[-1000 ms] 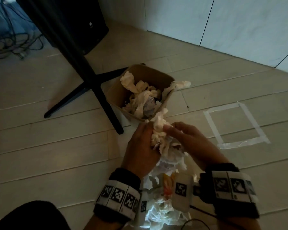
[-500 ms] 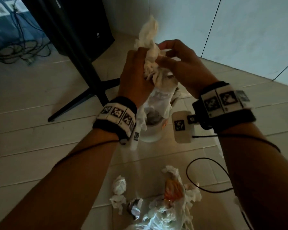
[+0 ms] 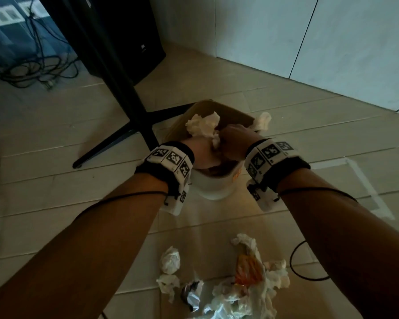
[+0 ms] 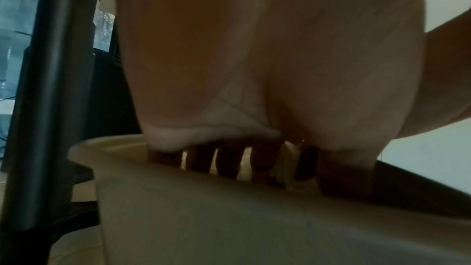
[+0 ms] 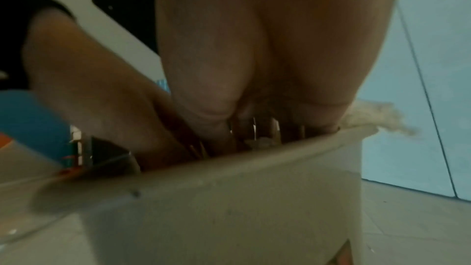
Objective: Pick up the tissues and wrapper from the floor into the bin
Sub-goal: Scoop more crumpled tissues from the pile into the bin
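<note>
A white bin with a brown inside stands on the floor, and both my hands reach down into it. My left hand and right hand grip a wad of white tissues between them. In the left wrist view the fingers point down past the bin rim, with tissue between them and the thumb. The right wrist view shows my right hand inside the bin wall. More tissue tops the bin. An orange wrapper and loose tissues lie on the floor.
One tissue hangs over the bin's far rim. A black stand with spread legs stands just left of the bin, a black speaker behind it. A taped square marks the floor at right. A black cable loops by the pile.
Both hands lifted the tissue wad off the floor pile, raised it high, then brought it down into the bin.
</note>
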